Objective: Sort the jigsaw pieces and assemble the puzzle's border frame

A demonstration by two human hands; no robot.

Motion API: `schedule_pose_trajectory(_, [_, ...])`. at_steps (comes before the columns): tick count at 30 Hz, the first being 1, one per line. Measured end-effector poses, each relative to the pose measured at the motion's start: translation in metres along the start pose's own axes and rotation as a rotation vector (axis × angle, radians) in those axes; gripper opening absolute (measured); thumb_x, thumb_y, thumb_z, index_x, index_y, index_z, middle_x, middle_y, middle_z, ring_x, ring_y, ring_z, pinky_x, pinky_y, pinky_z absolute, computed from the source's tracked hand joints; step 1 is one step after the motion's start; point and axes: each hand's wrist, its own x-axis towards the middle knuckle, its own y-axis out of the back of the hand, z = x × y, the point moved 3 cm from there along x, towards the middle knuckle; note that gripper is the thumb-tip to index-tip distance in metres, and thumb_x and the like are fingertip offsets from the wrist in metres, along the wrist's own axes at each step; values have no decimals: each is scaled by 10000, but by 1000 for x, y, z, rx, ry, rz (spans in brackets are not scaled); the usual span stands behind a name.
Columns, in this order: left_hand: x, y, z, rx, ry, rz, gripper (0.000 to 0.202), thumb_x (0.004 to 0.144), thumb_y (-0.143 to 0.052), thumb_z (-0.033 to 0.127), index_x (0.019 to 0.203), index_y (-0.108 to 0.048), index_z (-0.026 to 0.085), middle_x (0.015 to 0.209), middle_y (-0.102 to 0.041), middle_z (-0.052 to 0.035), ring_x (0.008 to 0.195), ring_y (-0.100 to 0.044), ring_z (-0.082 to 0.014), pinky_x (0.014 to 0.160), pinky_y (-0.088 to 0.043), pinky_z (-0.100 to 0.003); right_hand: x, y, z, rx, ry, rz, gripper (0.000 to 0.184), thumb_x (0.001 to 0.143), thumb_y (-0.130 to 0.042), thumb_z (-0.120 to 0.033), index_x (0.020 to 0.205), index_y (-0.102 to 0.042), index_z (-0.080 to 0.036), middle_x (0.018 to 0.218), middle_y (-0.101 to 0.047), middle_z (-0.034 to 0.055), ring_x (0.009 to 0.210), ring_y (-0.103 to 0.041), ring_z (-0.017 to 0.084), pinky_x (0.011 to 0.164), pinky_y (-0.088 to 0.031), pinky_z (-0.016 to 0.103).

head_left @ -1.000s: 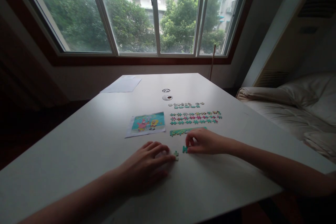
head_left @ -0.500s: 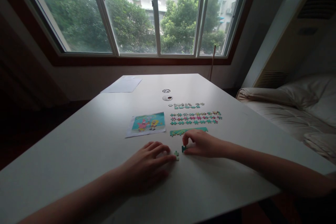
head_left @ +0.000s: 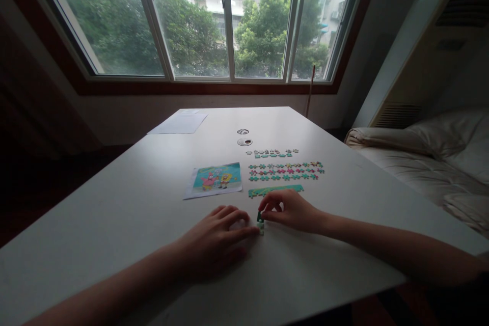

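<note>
My right hand (head_left: 289, 209) is closed in a pinch on a dark green puzzle piece (head_left: 260, 217), held tilted up from the table. Right below it lies a pale green puzzle piece (head_left: 261, 231); whether the two interlock I cannot tell. My left hand (head_left: 219, 232) rests on the table with its fingers apart, one fingertip against the pale piece. Just beyond my right hand is a joined green puzzle strip (head_left: 273, 191), partly covered by the fingers.
A cartoon picture sheet (head_left: 216, 179) lies left of several rows of loose puzzle pieces (head_left: 284, 171). Farther back are a round table fitting (head_left: 244, 142) and white paper (head_left: 178, 123). The white table (head_left: 114, 204) stands before a window, with a padded seat (head_left: 412, 158) at right.
My right hand has moved left, bringing the dark green piece to the far edge of the pale one. My left hand has stayed almost still.
</note>
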Motion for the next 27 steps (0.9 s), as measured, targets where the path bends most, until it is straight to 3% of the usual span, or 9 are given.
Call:
schedule_pose_trajectory(11, [0,-3,-1,4,5,-46,365,860,-450,288,1224,-449,264,1103,-493,-92,974,-456,-250,858,-391,-432,-1,0,-1,-87,28,29,115,712,-601,-194,796,-678,-191,701,-661,-6,618,-554,97,575,-374,192])
schedule_pose_trajectory(18, [1,-3,-1,13,10,-60,366,859,-455,294,1224,-450,265,1098,-491,-93,969,-455,-254,846,-394,-438,-2,-3,-2,-225,131,40,84,728,-603,-186,776,-671,-196,701,-642,0,722,-529,132,683,-385,233])
schedule_pose_trajectory(27, [1,-5,-1,13,5,-65,360,864,-444,296,1222,-447,259,1106,-483,-95,965,-446,-248,848,-390,-428,-1,-5,3,-286,193,39,83,764,-593,-222,795,-667,-200,712,-629,11,718,-518,129,689,-390,240])
